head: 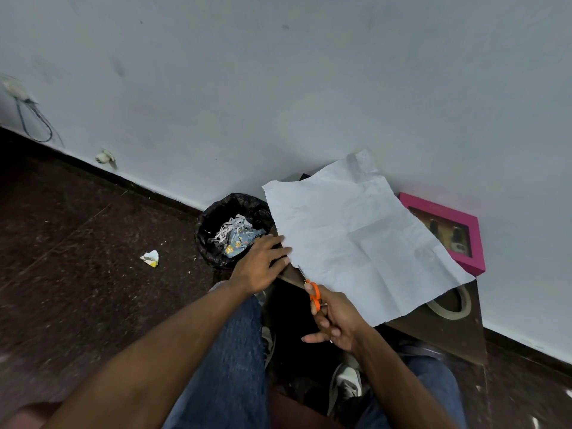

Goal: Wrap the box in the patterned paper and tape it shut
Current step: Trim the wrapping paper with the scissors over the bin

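Note:
A creased sheet of wrapping paper (356, 239) lies plain pale side up on a small dark table (448, 332). Behind it at the right, against the wall, a pink box (445, 209) with a window lid shows items inside. My left hand (263, 263) lies flat at the sheet's near-left edge, fingers straight. My right hand (332, 320) grips orange-handled scissors (314, 294), whose blades point at the paper's near edge. A roll of tape (455, 308) peeks out from under the sheet's right corner.
A black-lined waste bin (232, 230) with paper scraps stands left of the table. A crumpled scrap (150, 258) lies on the dark floor. The wall runs close behind the table. My knees in jeans and my shoes are below.

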`<state>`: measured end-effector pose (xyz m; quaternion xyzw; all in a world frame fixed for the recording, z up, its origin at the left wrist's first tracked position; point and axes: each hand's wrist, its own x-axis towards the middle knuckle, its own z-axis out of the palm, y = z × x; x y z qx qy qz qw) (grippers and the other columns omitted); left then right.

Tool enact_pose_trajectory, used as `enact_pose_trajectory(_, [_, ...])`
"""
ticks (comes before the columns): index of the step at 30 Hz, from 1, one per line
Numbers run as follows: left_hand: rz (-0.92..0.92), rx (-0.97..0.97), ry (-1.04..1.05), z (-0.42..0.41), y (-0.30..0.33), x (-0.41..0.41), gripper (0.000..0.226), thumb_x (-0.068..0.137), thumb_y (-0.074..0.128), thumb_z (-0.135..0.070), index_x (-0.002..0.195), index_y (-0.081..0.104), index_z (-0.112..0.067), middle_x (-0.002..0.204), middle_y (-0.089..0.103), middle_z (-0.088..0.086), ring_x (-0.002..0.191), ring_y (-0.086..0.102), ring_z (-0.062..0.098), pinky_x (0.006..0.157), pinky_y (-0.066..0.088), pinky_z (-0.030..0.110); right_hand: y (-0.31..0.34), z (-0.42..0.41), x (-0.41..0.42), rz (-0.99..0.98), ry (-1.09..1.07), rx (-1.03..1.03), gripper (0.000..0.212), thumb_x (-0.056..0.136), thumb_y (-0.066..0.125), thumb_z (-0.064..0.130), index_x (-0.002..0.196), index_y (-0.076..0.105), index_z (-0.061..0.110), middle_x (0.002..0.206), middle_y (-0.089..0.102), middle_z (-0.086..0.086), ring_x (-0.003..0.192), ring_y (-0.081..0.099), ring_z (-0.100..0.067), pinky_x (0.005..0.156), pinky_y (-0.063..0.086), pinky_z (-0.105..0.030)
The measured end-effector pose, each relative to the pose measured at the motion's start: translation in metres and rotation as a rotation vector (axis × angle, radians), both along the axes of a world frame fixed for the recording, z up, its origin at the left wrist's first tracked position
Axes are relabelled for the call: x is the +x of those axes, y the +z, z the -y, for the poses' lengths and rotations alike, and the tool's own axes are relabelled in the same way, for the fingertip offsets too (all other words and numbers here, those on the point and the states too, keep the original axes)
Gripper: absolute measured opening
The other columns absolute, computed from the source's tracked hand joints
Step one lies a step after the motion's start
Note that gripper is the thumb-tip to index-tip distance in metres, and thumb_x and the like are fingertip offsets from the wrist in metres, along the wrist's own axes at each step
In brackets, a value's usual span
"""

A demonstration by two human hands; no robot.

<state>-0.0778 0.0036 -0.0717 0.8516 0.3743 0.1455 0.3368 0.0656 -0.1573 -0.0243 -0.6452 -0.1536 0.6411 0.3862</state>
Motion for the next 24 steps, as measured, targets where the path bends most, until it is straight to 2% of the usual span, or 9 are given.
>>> enact_pose_trajectory(2, [0.050, 0.006, 0.063, 0.004, -0.004, 0.004, 0.035, 0.099, 0.054, -0.036, 0.129, 0.064, -0.019, 0.151, 0.043, 0.000, 0.146, 0.023, 0.020, 0.118, 0.023, 0.037, 0.000, 0.000, 0.000, 0.004, 0.010, -0.001, 0.050, 0.082, 0.068, 0.054, 0.062, 0.058, 0.009, 0.046, 0.034, -0.006, 0.030, 0.022, -0.011, 0.071, 0.060, -0.052])
enact_pose_trajectory(6, [0.123, 0.036, 0.200, 0.008, -0.008, 0.016, 0.030, 0.092, 0.067, -0.034, 0.117, 0.071, -0.018, 0.141, 0.053, -0.002, 0.140, 0.034, 0.019, 0.113, 0.031, 0.036, 0.001, 0.000, 0.001, 0.006, 0.026, 0.004, 0.051, 0.069, 0.072, 0.058, 0.063, 0.058, 0.009, 0.046, 0.036, -0.006, 0.030, 0.023, -0.011, 0.066, 0.060, -0.048])
enact_pose_trajectory(11, [0.227, 0.044, 0.201, 0.010, -0.015, 0.017, 0.031, 0.084, 0.076, -0.026, 0.111, 0.071, -0.012, 0.132, 0.056, 0.005, 0.133, 0.042, 0.024, 0.109, 0.037, 0.041, -0.001, 0.001, 0.002, 0.013, 0.045, 0.002, 0.051, 0.074, 0.070, 0.057, 0.064, 0.058, 0.008, 0.047, 0.040, -0.007, 0.030, 0.025, -0.012, 0.063, 0.059, -0.045])
enact_pose_trajectory(14, [0.229, 0.004, 0.182, 0.008, -0.015, 0.014, 0.035, 0.084, 0.076, -0.027, 0.115, 0.069, -0.012, 0.134, 0.053, 0.006, 0.134, 0.039, 0.026, 0.110, 0.033, 0.038, -0.002, 0.000, 0.001, 0.011, 0.045, 0.003, 0.051, 0.074, 0.070, 0.058, 0.064, 0.058, 0.009, 0.048, 0.041, -0.008, 0.030, 0.027, -0.012, 0.063, 0.059, -0.046])
enact_pose_trajectory(18, [0.195, -0.038, 0.178, 0.008, -0.013, 0.014, 0.056, 0.080, 0.065, -0.040, 0.126, 0.063, -0.010, 0.137, 0.051, 0.007, 0.135, 0.038, 0.028, 0.111, 0.030, 0.037, -0.003, -0.001, 0.000, 0.003, 0.037, 0.011, 0.051, 0.073, 0.070, 0.058, 0.064, 0.058, 0.010, 0.051, 0.043, -0.009, 0.033, 0.031, -0.013, 0.067, 0.060, -0.048])
enact_pose_trajectory(24, [0.185, -0.053, 0.179, 0.008, -0.012, 0.015, 0.062, 0.086, 0.072, -0.029, 0.140, 0.049, -0.011, 0.145, 0.043, 0.010, 0.140, 0.030, 0.028, 0.112, 0.024, 0.031, -0.002, -0.003, -0.004, -0.009, 0.008, 0.016, 0.050, 0.072, 0.071, 0.057, 0.064, 0.057, 0.010, 0.051, 0.042, -0.009, 0.032, 0.030, -0.013, 0.064, 0.059, -0.045])
